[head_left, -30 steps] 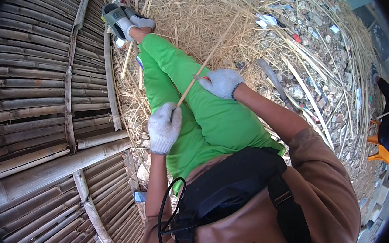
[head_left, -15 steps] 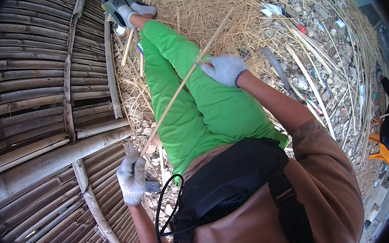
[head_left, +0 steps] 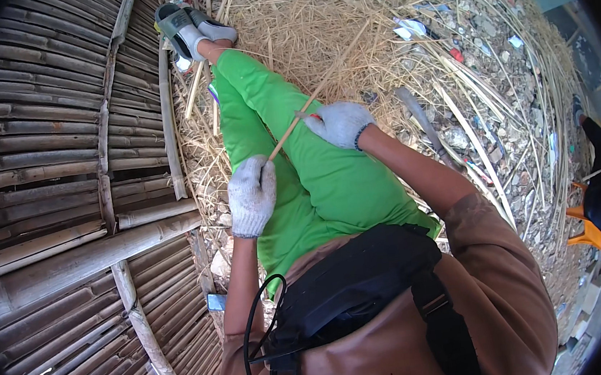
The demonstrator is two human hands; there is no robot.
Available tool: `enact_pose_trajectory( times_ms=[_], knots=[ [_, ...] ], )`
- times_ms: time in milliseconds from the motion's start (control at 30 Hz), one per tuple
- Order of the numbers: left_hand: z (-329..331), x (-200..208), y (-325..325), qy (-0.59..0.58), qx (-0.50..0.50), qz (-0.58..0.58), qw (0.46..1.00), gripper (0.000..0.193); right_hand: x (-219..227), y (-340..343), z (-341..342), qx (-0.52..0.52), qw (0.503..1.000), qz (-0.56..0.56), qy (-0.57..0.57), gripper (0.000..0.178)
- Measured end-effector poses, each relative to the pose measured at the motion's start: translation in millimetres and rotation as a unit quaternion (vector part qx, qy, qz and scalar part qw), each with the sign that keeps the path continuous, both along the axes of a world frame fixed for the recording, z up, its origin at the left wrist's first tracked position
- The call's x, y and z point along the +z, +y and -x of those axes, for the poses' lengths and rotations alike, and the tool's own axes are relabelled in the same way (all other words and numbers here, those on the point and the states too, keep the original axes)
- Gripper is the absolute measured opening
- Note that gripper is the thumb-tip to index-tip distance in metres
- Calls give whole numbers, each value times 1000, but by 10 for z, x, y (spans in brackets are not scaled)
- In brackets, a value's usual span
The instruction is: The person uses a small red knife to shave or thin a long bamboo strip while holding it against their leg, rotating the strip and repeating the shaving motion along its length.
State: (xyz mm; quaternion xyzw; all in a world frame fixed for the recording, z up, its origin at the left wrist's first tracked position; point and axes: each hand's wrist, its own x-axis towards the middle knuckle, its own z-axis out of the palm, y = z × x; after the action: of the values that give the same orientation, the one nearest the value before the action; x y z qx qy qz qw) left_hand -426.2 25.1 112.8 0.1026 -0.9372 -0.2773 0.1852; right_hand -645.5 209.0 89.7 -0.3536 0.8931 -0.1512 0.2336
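A thin, pale bamboo strip (head_left: 286, 139) slants across my green-trousered legs, its far end over the straw. My left hand (head_left: 253, 196), in a white knitted glove, is closed round the strip's near end above my thigh. Also gloved, my right hand (head_left: 342, 125) rests by my other thigh, closed on what looks like a small knife (head_left: 302, 114). A short grey blade and a bit of red show at its fingertips; the rest is hidden in the hand. The blade lies against the strip.
A slatted bamboo platform (head_left: 38, 169) fills the left side. Right of my legs, a long dark-handled blade (head_left: 420, 114) lies on rubble among loose bamboo strips (head_left: 470, 135). Straw and shavings (head_left: 299, 21) cover the ground ahead. At far right, a person sits on an orange chair (head_left: 585, 229).
My left hand has moved up and right, toward my right hand, and the strip has slid forward past the blade. Fine shavings at the blade no longer show. My right hand has shifted slightly.
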Motion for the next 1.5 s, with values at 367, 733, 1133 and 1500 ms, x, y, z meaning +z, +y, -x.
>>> enact_pose_trajectory(
  times_ms=[367,733,1133,1500],
  knots=[
    [-1526,532,-374,-68,80,-84,991,14,-182,100,82,0,1000,2,-14,69],
    [-1527,217,-308,-24,176,-444,878,25,-102,78,62,-10,1000,-2,-16,67],
    [-326,-169,-54,-11,101,-192,976,20,-65,53,16,-25,999,-3,-20,68],
    [-2026,461,-435,53,225,-397,888,14,-178,93,47,-12,1000,26,-7,69]
  ],
)
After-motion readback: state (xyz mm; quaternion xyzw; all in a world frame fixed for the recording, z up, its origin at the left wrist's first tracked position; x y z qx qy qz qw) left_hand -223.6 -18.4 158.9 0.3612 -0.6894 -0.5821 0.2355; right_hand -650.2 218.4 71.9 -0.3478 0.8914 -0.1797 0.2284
